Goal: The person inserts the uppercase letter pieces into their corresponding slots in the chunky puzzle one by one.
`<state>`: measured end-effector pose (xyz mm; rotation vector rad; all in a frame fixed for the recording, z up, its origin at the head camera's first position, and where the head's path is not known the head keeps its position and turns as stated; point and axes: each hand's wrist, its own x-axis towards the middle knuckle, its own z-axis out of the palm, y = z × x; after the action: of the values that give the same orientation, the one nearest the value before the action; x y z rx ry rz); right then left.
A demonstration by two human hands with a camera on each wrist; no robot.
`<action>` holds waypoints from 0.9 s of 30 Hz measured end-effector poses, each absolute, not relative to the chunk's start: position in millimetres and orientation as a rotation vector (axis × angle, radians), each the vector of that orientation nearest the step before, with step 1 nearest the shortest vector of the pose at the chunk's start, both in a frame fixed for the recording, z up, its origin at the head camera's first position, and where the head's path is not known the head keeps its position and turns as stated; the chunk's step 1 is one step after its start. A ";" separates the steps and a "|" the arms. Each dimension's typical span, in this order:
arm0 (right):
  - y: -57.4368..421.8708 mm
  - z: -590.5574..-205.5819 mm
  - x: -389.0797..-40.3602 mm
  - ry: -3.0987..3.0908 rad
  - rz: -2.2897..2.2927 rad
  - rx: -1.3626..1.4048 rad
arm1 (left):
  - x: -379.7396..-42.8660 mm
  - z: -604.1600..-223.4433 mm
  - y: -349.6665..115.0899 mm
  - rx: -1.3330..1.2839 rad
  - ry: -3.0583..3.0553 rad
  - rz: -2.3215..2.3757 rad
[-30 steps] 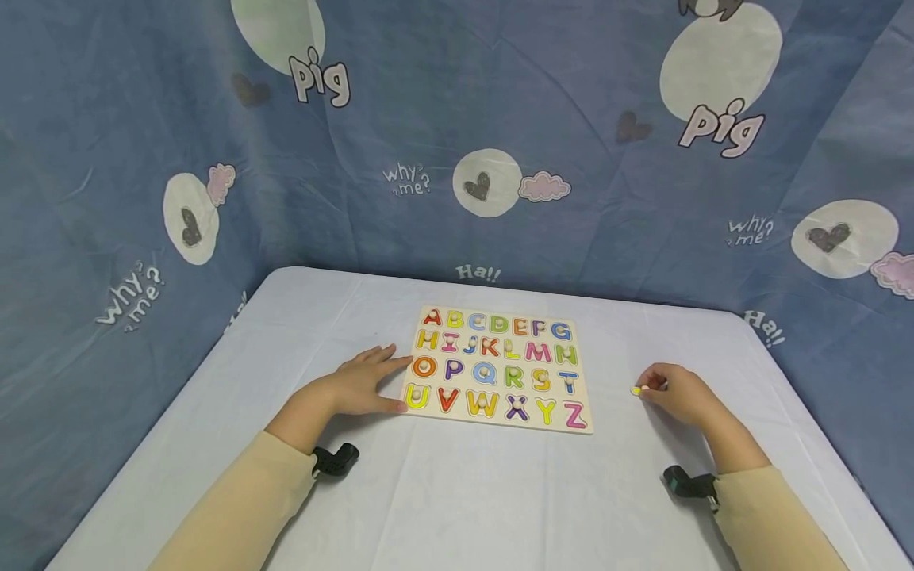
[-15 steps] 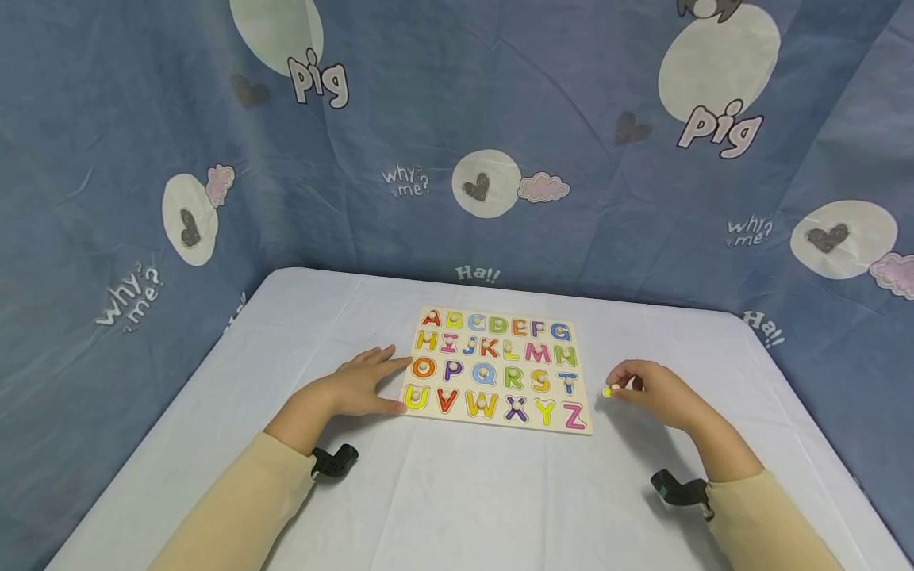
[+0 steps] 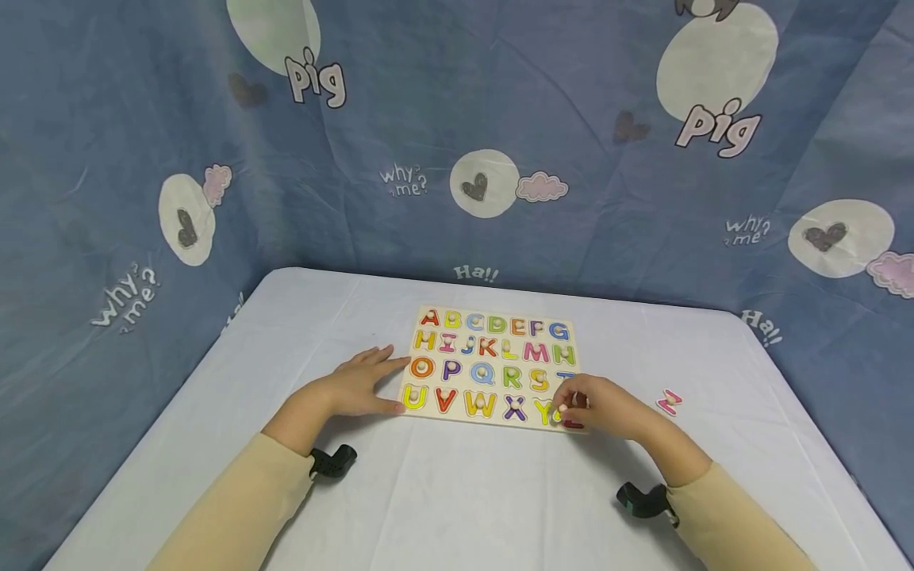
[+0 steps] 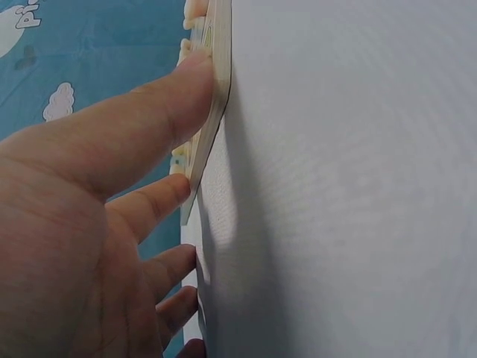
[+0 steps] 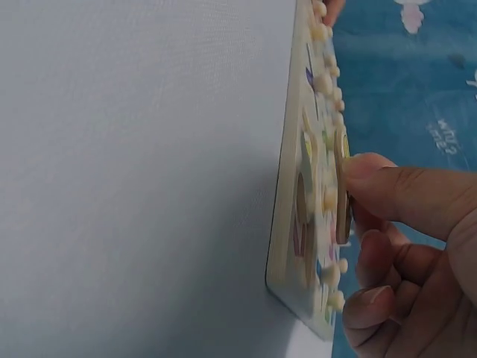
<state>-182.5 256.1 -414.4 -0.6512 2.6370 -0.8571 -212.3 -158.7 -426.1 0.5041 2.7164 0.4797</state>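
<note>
A wooden alphabet peg puzzle board lies on the white table, with knobbed letters in most of its recesses. My right hand pinches a yellow letter piece between thumb and fingers, close over the board's lower right corner. In the head view the fingers partly hide this piece and the Y and Z places below. My left hand rests at the board's left edge, fingers spread; its thumb and index finger touch the rim. To the right, beyond the right hand, a pink letter Z piece lies on the table.
The white cloth-covered table extends around the board. A blue printed curtain hangs behind it and at the sides. Black wrist cameras sit on both forearms.
My right hand has moved left with the yellow letter piece, from the table's right side to over the board's corner. The pink Z piece is now uncovered. My left hand stays put.
</note>
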 end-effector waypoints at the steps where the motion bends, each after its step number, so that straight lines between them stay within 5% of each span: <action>1: 254.8 -415.2 -182.9 2.634 -0.860 -0.658 | -212.0 -426.2 -158.6 0.504 2.716 0.478; 27: 237.1 -420.7 -196.2 2.576 -0.786 -0.802 | -213.2 -425.2 -159.5 0.532 2.709 0.468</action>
<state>-196.2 237.1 -420.7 -0.8021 2.5764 -0.7862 -213.2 -159.5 -425.2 0.5323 2.7087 0.4681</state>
